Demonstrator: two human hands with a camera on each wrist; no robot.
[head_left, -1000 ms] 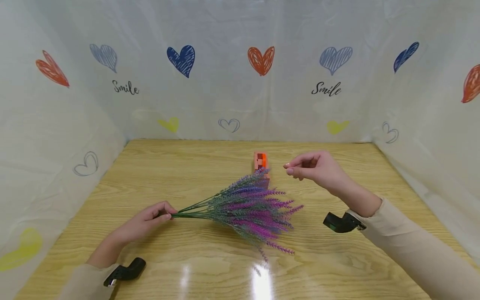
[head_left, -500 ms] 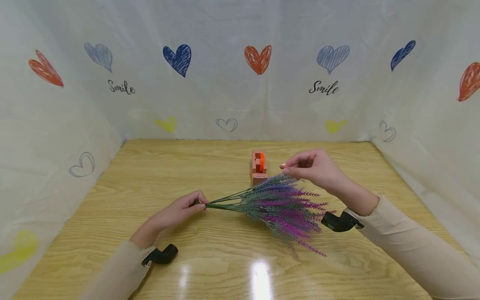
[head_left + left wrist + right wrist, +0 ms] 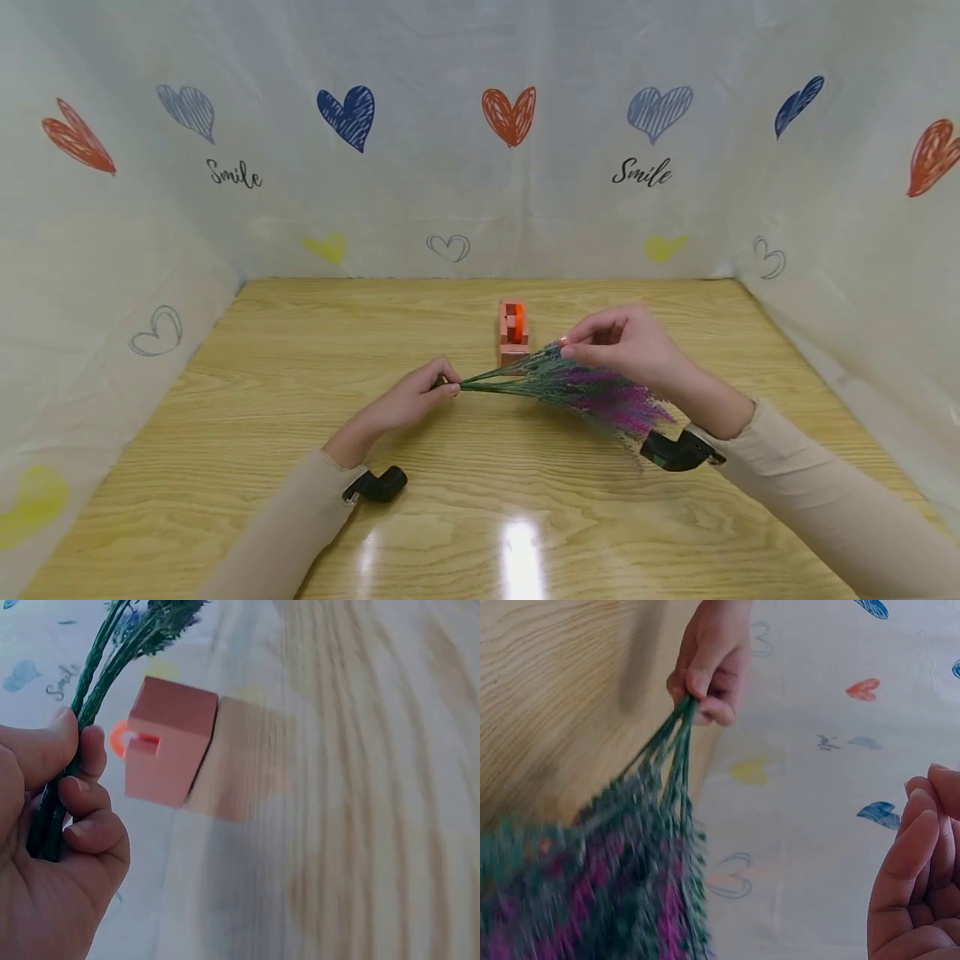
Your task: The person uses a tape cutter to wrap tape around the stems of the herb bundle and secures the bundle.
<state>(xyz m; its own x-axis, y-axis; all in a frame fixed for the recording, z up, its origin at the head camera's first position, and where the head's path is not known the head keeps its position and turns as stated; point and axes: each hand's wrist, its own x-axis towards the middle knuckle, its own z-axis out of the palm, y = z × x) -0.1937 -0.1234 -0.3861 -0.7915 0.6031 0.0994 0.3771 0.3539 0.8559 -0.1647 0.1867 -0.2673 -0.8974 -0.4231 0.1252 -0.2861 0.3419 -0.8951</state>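
In the head view my left hand (image 3: 405,402) grips the bare green stems of a bunch of lavender (image 3: 615,402), its purple heads pointing right above the table. The left wrist view shows thumb and curled fingers round the stems (image 3: 91,701). My right hand (image 3: 633,346) hovers over the flower heads and hides some of them. Its thumb and fingertips meet; I see nothing between them, though something thin cannot be ruled out. Behind the bunch stands a pink tape dispenser (image 3: 513,325) with an orange roll, near the right fingertips but apart from them.
The wooden table (image 3: 420,517) spreads out around both hands. White sheeting (image 3: 420,183) printed with hearts and "Smile" encloses its back and sides. A black wrist camera sits on each cuff.
My left hand has carried the lavender right and away from me, so its heads now lie under and behind my right hand. The right hand keeps its pinched shape and has barely moved.
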